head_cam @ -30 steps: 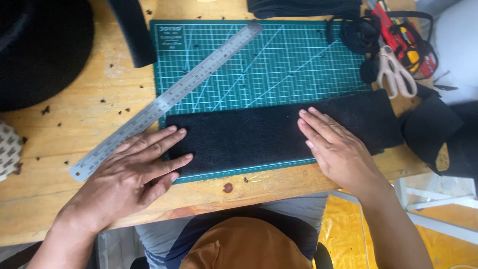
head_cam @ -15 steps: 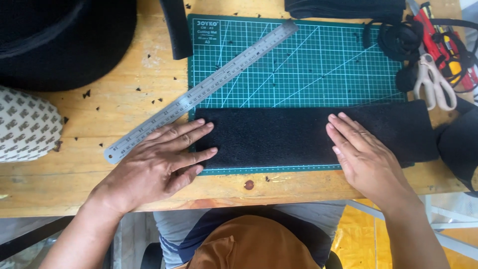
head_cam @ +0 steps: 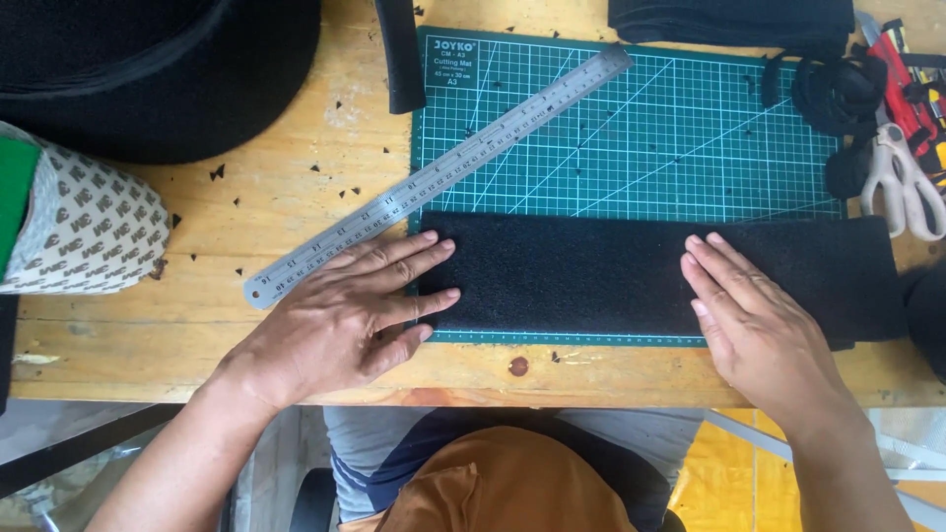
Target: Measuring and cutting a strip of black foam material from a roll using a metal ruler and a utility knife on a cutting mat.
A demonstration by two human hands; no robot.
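Wood makes up the big table (head_cam: 296, 197), and everything sits on it. Next biggest is the green cutting mat (head_cam: 631, 128) with its white grid lines. A long black foam strip (head_cam: 572, 274) lies flat along the near edge of the mat, and its right end pokes out past the mat. The left hand (head_cam: 345, 320) is open and flat, fingers spread, with the fingertips pressing on the left end of the strip. The right hand (head_cam: 754, 315) is open and flat too, fingers close together, pressing down near the right end. Neither hand grips anything. To do this smoothing well, I think both palms should stay flat and push down evenly, so the strip does not wrinkle or slide, and its long edge should stay lined up with a grid line. A steel ruler (head_cam: 434, 177) lies slanted across the mat corner, just touching the left fingers, so it could get bumped. A big black roll (head_cam: 158, 69) sits at the far left, and a paper-backed roll (head_cam: 79, 232) lies below it. Scissors (head_cam: 902, 182) with pale handles rest at the right, near some black cord (head_cam: 838, 94). Small black scraps (head_cam: 217, 172) dot the wood. No box, bowl or tray shows, so nothing is held inside anything.
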